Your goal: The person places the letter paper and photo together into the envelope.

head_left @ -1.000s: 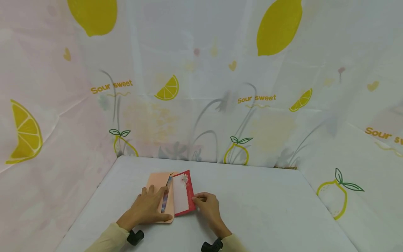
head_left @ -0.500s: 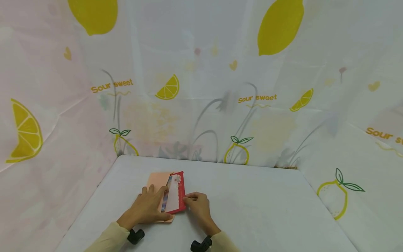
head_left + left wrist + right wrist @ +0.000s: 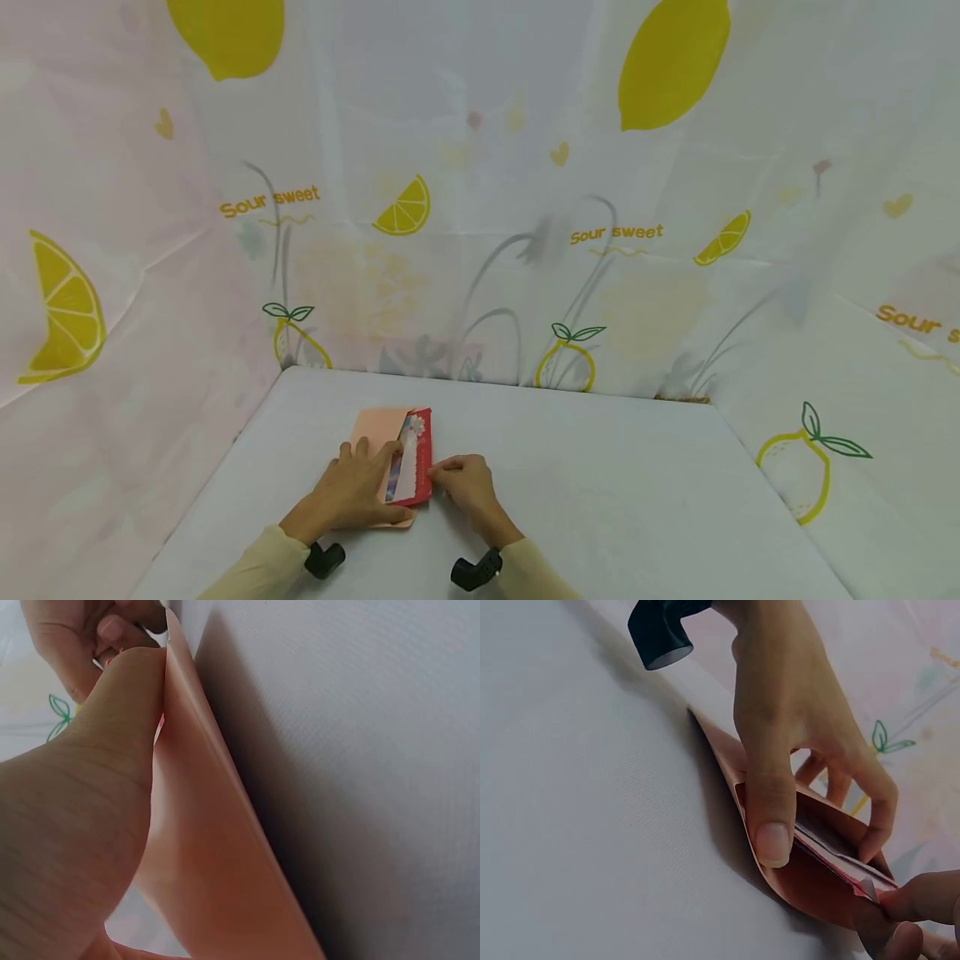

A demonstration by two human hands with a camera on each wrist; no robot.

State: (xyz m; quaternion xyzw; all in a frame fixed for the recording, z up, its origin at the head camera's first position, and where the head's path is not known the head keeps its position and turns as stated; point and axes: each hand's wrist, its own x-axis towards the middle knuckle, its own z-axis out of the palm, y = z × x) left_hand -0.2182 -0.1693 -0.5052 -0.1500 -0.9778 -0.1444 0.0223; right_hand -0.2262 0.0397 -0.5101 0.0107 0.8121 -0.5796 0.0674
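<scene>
A peach envelope [image 3: 375,425] lies on the table, its mouth toward the right. My left hand [image 3: 347,493] rests on it with fingers spread, thumb and index finger at the mouth, which gapes in the right wrist view. A red card [image 3: 424,458] with a white panel and a flower sits partly inside; its left part is hidden. My right hand [image 3: 467,490] pinches the card's outer edge between thumb and fingertips. Beside the card, a bluish patterned strip [image 3: 394,472] shows in the mouth; its kind cannot be told. The envelope's peach side [image 3: 199,825] fills the left wrist view's middle.
The white table [image 3: 615,492] stretches to the right of my hands. Behind and beside it hangs a lemon-printed cloth [image 3: 465,275]. A black wrist camera [image 3: 326,560] is strapped at my left wrist, another black camera [image 3: 476,572] at my right.
My right hand has moved left, sliding the red card deeper into the envelope, so less of its white panel shows. The left hand stays in place on the envelope.
</scene>
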